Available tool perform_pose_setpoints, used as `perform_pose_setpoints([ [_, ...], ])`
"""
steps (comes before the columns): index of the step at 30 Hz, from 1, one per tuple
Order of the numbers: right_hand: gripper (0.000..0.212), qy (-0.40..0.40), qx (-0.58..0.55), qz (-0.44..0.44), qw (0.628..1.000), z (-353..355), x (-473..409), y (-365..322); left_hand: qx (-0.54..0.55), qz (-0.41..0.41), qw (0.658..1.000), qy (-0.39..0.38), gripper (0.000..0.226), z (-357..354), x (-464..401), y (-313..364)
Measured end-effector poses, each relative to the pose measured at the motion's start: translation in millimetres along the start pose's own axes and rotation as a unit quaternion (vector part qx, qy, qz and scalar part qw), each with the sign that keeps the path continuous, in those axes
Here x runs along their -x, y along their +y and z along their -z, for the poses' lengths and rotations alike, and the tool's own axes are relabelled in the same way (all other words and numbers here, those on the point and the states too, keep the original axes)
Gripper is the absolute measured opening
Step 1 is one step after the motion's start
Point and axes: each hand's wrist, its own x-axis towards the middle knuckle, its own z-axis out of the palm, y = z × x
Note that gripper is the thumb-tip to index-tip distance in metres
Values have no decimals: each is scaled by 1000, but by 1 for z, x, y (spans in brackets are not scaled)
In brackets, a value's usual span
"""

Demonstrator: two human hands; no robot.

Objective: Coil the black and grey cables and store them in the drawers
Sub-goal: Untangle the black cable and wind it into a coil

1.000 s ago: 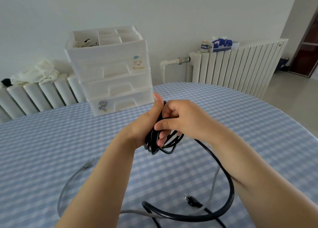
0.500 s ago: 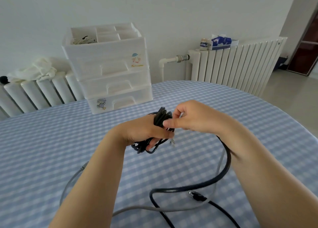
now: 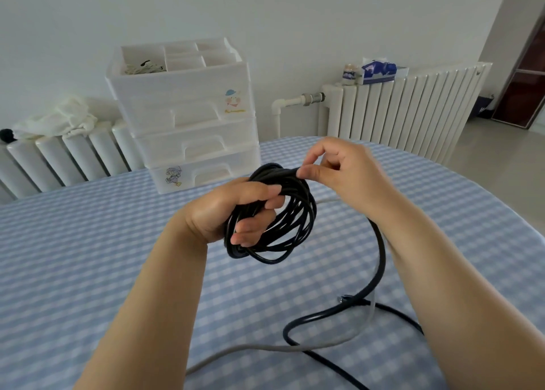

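From the head camera, we have the black cable (image 3: 274, 212) gathered into a bundle of loops, held up above the checked tablecloth (image 3: 73, 257). Our left hand (image 3: 236, 210) is clenched around the near side of the bundle, fingers threaded through the loops and thumb pressed across the top. Our right hand (image 3: 339, 171) is pinching the top strand between thumb and forefinger, the other fingers curled loosely.

From that pinch the free tail of the black cable drops down past our right wrist, curls on the cloth, and runs off the lower edge of the view. A fair length is not yet wound, we'd judge. The grey cable (image 3: 265, 348) lies flat on the table beneath it, crossing the black tail near a plug (image 3: 346, 299). The drawers (image 3: 188, 121) stand at the far edge of the table, all three fronts pushed in.

To do this turn well, we should lay each new loop the same size as the rest and let the cable roll in the right fingers, so twist doesn't build up. Keep the left clamp firm; the loops already splay a little. Watch that crossing below, since lifting the black tail could drag the grey one along.
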Motion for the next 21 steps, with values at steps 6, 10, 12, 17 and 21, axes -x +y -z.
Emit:
perform_pose_setpoints([
  [6,33,21,18,54,998,-16,1,10,98,-32,993,-55,32,9,-1,-5],
  [10,45,-4,51,55,997,-18,2,16,153,-57,983,-85,26,12,-3,-8],
  [12,58,-24,68,45,996,-17,4,15,184,-68,976,-94,25,12,-7,-8],
  [17,81,-103,170,-50,979,-24,7,4,277,-118,950,-82,22,8,-9,-2],
  [21,65,-67,160,-99,980,-37,8,4,308,-133,938,-86,22,4,-6,4],
])
